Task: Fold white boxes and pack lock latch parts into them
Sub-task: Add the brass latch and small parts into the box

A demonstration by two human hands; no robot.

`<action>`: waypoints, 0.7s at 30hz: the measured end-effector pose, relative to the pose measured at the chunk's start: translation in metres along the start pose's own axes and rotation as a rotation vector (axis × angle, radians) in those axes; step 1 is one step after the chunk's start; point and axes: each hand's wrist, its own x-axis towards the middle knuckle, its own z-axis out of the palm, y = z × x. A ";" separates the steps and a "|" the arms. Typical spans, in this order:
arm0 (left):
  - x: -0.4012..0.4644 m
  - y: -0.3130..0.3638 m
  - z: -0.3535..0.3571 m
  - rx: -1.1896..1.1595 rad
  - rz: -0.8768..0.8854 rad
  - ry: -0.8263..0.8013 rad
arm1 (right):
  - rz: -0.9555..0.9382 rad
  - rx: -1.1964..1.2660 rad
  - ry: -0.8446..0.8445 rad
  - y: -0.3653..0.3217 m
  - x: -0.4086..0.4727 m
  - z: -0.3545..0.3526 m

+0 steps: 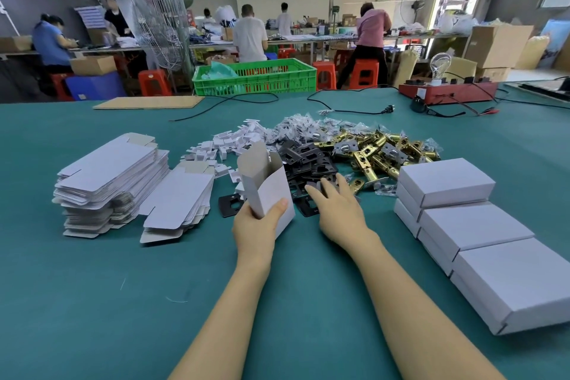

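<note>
Left hand [256,225] grips open box [266,191]; right hand [336,210], fingers spread, on plates [308,160]. Packed boxes [462,219] to its right; many flats [111,182] left.

Green table [92,302] bears flat box blanks [108,182], latch parts [379,148], folded boxes [472,225].

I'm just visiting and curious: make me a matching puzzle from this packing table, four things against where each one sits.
Things:
1. open white box
2. flat box blanks
3. closed white boxes
4. brass latches

Places:
A. stacked along the table's right side
B. held upright in the left hand
C. heaped beyond the right hand, right of the black plates
D. piled at the left

Pairs: 1-B, 2-D, 3-A, 4-C
</note>
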 end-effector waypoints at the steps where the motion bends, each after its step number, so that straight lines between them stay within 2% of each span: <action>1: 0.000 0.000 0.000 0.006 -0.006 -0.008 | 0.030 -0.018 -0.033 0.000 0.001 0.000; 5: -0.002 0.001 0.000 0.026 -0.008 -0.033 | 0.063 -0.034 -0.028 0.004 0.004 -0.003; 9: -0.002 0.002 0.000 0.042 -0.009 -0.039 | 0.070 -0.061 0.122 0.001 0.003 -0.002; 13: -0.003 0.003 0.000 0.039 -0.016 -0.049 | 0.117 0.027 0.261 0.001 0.001 -0.005; 15: -0.003 0.003 0.000 0.040 -0.021 -0.055 | 0.185 0.191 0.369 0.006 0.000 -0.010; 18: -0.003 0.004 0.000 0.035 -0.031 -0.055 | 0.265 0.655 0.524 0.013 -0.004 -0.025; 21: -0.005 0.005 0.000 0.037 -0.036 -0.060 | 0.415 1.136 0.525 0.018 -0.003 -0.045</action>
